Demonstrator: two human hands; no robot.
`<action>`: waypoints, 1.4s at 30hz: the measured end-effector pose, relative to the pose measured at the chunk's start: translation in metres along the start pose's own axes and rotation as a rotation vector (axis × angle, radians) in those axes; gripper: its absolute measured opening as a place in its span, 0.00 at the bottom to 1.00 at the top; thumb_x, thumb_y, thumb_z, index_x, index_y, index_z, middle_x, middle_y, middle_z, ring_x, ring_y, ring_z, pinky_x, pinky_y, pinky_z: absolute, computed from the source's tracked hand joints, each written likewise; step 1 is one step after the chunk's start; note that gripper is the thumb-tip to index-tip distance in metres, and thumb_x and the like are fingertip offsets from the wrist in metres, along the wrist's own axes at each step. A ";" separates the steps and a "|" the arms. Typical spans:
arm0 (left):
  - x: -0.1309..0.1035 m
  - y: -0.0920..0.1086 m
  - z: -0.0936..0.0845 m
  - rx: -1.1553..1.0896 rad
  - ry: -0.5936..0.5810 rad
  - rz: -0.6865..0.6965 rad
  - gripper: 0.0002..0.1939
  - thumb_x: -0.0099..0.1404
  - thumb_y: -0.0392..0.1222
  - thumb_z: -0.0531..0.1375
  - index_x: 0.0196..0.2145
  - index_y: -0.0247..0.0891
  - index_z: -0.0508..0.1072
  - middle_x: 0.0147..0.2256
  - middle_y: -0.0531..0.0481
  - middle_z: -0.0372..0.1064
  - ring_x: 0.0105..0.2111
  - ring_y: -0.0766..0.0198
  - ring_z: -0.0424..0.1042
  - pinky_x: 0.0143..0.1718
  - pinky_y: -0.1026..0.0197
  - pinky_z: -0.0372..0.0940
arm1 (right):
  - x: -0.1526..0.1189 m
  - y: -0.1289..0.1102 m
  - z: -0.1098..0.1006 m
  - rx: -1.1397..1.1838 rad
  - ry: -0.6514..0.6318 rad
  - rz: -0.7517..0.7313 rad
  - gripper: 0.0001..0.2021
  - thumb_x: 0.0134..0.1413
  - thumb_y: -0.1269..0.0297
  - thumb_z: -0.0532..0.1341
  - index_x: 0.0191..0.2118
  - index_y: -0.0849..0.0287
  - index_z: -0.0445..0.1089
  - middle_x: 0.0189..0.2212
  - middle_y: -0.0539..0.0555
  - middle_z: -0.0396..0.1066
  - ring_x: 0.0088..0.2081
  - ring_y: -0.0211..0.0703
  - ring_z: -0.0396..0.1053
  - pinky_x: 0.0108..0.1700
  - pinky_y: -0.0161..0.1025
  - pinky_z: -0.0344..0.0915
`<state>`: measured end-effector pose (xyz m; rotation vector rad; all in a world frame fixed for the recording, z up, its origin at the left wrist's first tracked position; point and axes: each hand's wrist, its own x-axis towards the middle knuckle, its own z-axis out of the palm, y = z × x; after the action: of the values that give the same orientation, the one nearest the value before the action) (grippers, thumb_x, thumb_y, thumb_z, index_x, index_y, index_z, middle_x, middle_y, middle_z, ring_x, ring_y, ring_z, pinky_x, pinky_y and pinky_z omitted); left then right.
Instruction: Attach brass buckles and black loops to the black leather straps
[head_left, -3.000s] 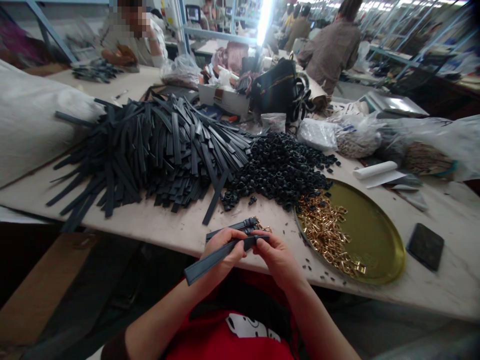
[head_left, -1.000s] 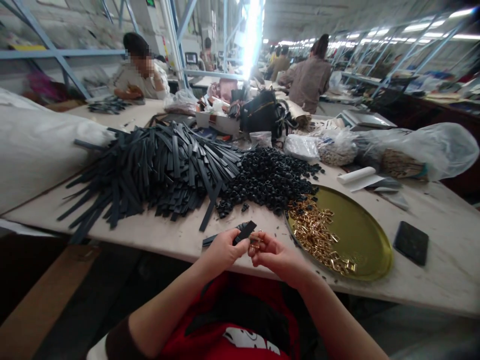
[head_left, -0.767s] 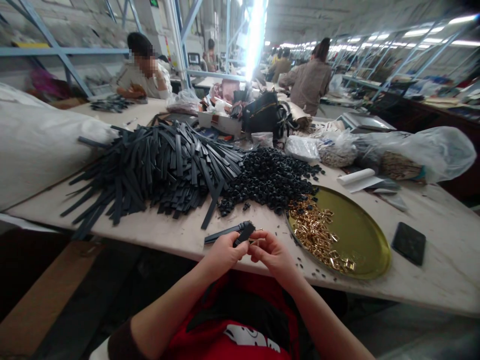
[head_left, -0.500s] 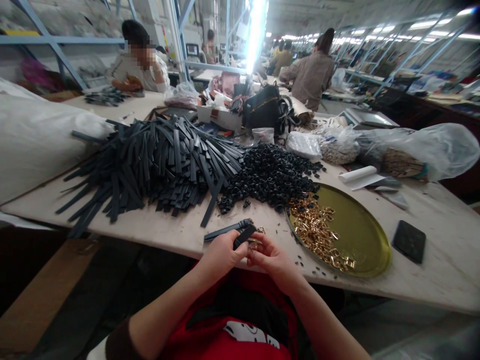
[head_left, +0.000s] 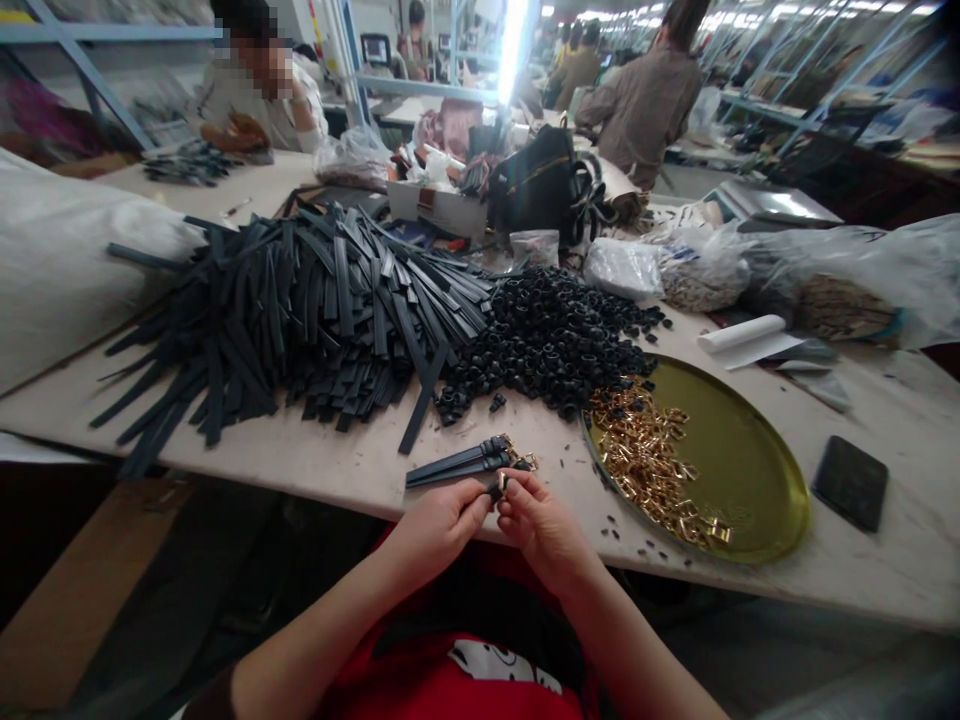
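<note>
Close to the table's front edge, my left hand [head_left: 441, 518] pinches a black strap [head_left: 494, 490], most of which the fingers hide. At the strap's end my right hand [head_left: 541, 518] grips a small gold buckle [head_left: 503, 482], the two hands nearly touching. Just beyond them lie black straps fitted with gold buckles [head_left: 459, 463], side by side. To the right, a round gold-coloured tray [head_left: 739, 440] carries a heap of loose gold buckles [head_left: 651, 455]. Small black loops [head_left: 544, 340] are piled behind it. A large pile of loose black straps [head_left: 300, 310] spreads to the left.
A dark phone [head_left: 851, 482] lies right of the tray. Plastic bags [head_left: 855, 285], a white paper roll [head_left: 746, 335] and a black bag [head_left: 536, 185] stand farther back. A big white sack [head_left: 75, 270] borders the left. Other people [head_left: 259, 90] sit beyond the table.
The black strap between my hands has been turned, so less of it shows, and the gold buckle now meets its end. My view has tilted down a little.
</note>
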<state>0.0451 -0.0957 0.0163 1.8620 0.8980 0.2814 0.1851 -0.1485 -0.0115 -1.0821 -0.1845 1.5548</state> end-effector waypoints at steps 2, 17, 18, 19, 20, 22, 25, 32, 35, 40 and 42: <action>0.003 0.002 0.001 -0.003 0.000 0.016 0.15 0.66 0.44 0.45 0.34 0.38 0.69 0.32 0.52 0.68 0.32 0.64 0.65 0.34 0.65 0.56 | -0.001 0.003 0.000 -0.183 -0.006 -0.129 0.11 0.38 0.61 0.68 0.31 0.57 0.71 0.23 0.45 0.67 0.22 0.29 0.61 0.26 0.29 0.61; -0.002 -0.010 0.017 -0.451 -0.031 -0.245 0.14 0.60 0.51 0.52 0.29 0.36 0.64 0.20 0.58 0.61 0.20 0.71 0.57 0.22 0.69 0.52 | -0.010 0.010 -0.007 -0.437 0.045 -0.272 0.11 0.48 0.56 0.61 0.28 0.59 0.67 0.21 0.46 0.65 0.24 0.33 0.61 0.29 0.32 0.60; -0.002 -0.011 0.019 -0.495 -0.040 -0.272 0.13 0.59 0.50 0.53 0.28 0.37 0.63 0.20 0.58 0.61 0.18 0.72 0.55 0.20 0.69 0.50 | -0.010 0.011 -0.007 -0.391 0.030 -0.219 0.11 0.48 0.55 0.60 0.29 0.59 0.66 0.21 0.47 0.66 0.24 0.33 0.62 0.29 0.33 0.61; -0.003 -0.012 0.020 -0.532 -0.048 -0.292 0.12 0.59 0.50 0.53 0.28 0.37 0.62 0.20 0.59 0.61 0.16 0.73 0.54 0.18 0.69 0.48 | -0.011 0.011 -0.007 -0.342 0.013 -0.168 0.12 0.48 0.55 0.60 0.29 0.59 0.65 0.21 0.46 0.66 0.23 0.33 0.62 0.28 0.34 0.61; -0.003 -0.012 0.021 -0.558 -0.054 -0.303 0.12 0.59 0.49 0.53 0.27 0.37 0.62 0.20 0.59 0.61 0.15 0.74 0.52 0.17 0.70 0.47 | -0.011 0.011 -0.006 -0.309 -0.002 -0.135 0.12 0.48 0.54 0.60 0.28 0.59 0.65 0.21 0.46 0.66 0.23 0.33 0.62 0.28 0.34 0.62; -0.004 -0.011 0.023 -0.586 -0.049 -0.298 0.11 0.58 0.47 0.53 0.27 0.37 0.61 0.20 0.58 0.62 0.14 0.75 0.53 0.16 0.70 0.47 | -0.013 0.011 -0.006 -0.331 -0.002 -0.159 0.12 0.48 0.54 0.60 0.28 0.58 0.64 0.20 0.46 0.65 0.22 0.33 0.62 0.27 0.33 0.62; -0.006 -0.007 0.026 -0.585 -0.024 -0.283 0.09 0.57 0.45 0.53 0.26 0.37 0.62 0.21 0.57 0.64 0.14 0.75 0.55 0.16 0.70 0.50 | -0.016 0.011 -0.006 -0.526 0.061 -0.349 0.12 0.50 0.54 0.58 0.28 0.59 0.65 0.20 0.46 0.65 0.23 0.33 0.62 0.27 0.32 0.60; -0.013 0.001 0.028 -0.578 0.013 -0.320 0.07 0.56 0.42 0.53 0.25 0.37 0.62 0.19 0.58 0.63 0.13 0.76 0.53 0.16 0.70 0.48 | -0.019 0.012 -0.010 -0.645 0.092 -0.427 0.13 0.53 0.53 0.55 0.29 0.58 0.63 0.19 0.46 0.64 0.22 0.34 0.61 0.26 0.33 0.60; -0.014 0.004 0.028 -0.570 0.013 -0.336 0.07 0.55 0.42 0.52 0.24 0.36 0.61 0.19 0.58 0.63 0.13 0.76 0.54 0.16 0.70 0.48 | -0.016 0.015 -0.012 -0.629 0.079 -0.400 0.13 0.53 0.52 0.54 0.30 0.58 0.63 0.20 0.46 0.65 0.22 0.35 0.61 0.25 0.34 0.60; -0.014 0.001 0.031 -0.513 0.022 -0.335 0.08 0.56 0.43 0.51 0.24 0.37 0.61 0.18 0.57 0.62 0.14 0.74 0.53 0.16 0.70 0.48 | -0.019 0.017 -0.012 -0.700 0.097 -0.466 0.12 0.54 0.54 0.53 0.29 0.57 0.63 0.21 0.47 0.65 0.23 0.37 0.63 0.27 0.35 0.61; -0.016 -0.001 0.032 -0.449 0.047 -0.321 0.09 0.57 0.44 0.51 0.24 0.37 0.61 0.18 0.57 0.61 0.15 0.73 0.54 0.16 0.69 0.49 | -0.022 0.016 -0.014 -0.796 0.083 -0.548 0.09 0.52 0.56 0.57 0.30 0.56 0.65 0.24 0.49 0.67 0.27 0.39 0.65 0.31 0.37 0.62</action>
<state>0.0515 -0.1287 0.0031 1.2839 1.0516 0.2990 0.1813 -0.1781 -0.0182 -1.5312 -1.0168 0.9299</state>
